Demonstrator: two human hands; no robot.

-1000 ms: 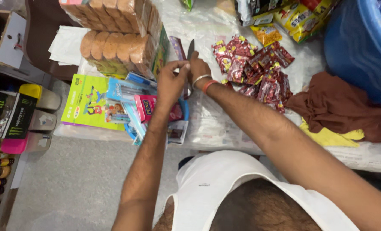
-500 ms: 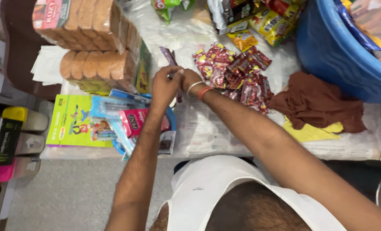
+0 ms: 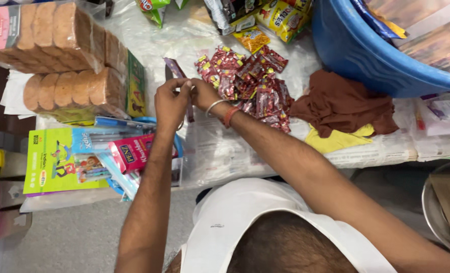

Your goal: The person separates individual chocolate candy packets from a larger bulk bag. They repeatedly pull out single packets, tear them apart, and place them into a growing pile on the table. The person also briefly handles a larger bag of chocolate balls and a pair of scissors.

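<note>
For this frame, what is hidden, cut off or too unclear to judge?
- Head view: what the left hand and right hand pinch between them; the fingers cover it.
- Dark strip of packets: its lower part is behind the hands.
- Blue tub: cut off by the top and right edges.
- Metal plate: cut off at the right edge.

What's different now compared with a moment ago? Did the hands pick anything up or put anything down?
Little changed. The left hand and right hand stay pressed together over a narrow purple strip of sachets, nothing clearly taken up or let go. The view itself shifted, so the whole counter sits lower in the picture. The pile of red sachets, brown cloth and blue tub lie as before.
</note>
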